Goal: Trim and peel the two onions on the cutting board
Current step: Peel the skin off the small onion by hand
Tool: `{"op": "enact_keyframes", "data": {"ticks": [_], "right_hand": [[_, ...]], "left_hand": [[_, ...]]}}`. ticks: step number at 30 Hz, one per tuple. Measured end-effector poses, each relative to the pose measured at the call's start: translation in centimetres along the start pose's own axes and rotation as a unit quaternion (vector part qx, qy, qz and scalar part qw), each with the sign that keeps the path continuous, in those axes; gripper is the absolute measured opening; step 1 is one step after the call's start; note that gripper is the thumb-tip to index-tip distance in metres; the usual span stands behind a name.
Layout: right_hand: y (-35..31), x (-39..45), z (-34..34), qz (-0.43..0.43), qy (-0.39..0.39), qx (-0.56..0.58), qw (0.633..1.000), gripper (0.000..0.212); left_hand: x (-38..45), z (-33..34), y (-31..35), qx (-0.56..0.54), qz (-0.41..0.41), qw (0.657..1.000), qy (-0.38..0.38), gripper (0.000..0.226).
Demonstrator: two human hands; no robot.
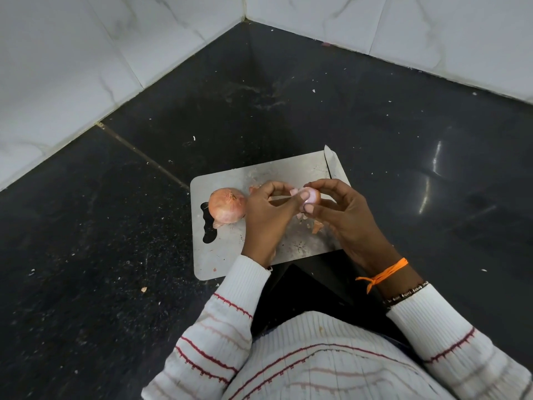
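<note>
Evidently both hands, left hand and right hand, held a narrow grip on the small, pale-pink, half-peeled onion above the steel cutting board; peeling it well meant pinching loose skin and pulling toward the root. Counted: two onions, the second, papery-brown unpeeled onion, lying on the board; one knife; several skin scraps

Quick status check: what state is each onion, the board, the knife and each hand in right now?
Held onion: mostly peeled, pale, held above the board.
Second onion: skin still on, resting on the board.
Cutting board: flat on the counter, peel scraps on it.
Knife: lying idle at the board's far edge.
Left hand: pinching the held onion.
Right hand: gripping the held onion.
</note>
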State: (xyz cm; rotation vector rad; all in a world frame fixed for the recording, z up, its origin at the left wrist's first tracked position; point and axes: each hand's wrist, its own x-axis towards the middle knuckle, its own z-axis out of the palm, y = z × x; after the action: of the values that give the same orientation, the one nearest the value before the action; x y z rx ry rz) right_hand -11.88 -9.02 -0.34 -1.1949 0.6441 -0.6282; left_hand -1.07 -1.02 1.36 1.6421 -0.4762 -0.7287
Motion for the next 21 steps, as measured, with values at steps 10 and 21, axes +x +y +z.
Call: {"op": "enact_keyframes", "data": {"ticks": [10,21], "right_hand": [[0.15,-0.1,-0.07,0.001,-0.002,-0.055,0.999,0.038],[0.08,0.13,-0.5,0.011,0.02,-0.046,0.999,0.035]], "left_hand": [[-0.04,-0.2,0.01,0.008,0.04,0.999,0.002,0.01],[0.23,-0.03,0.13,0.117,0.142,0.983,-0.004,0.013]]}}
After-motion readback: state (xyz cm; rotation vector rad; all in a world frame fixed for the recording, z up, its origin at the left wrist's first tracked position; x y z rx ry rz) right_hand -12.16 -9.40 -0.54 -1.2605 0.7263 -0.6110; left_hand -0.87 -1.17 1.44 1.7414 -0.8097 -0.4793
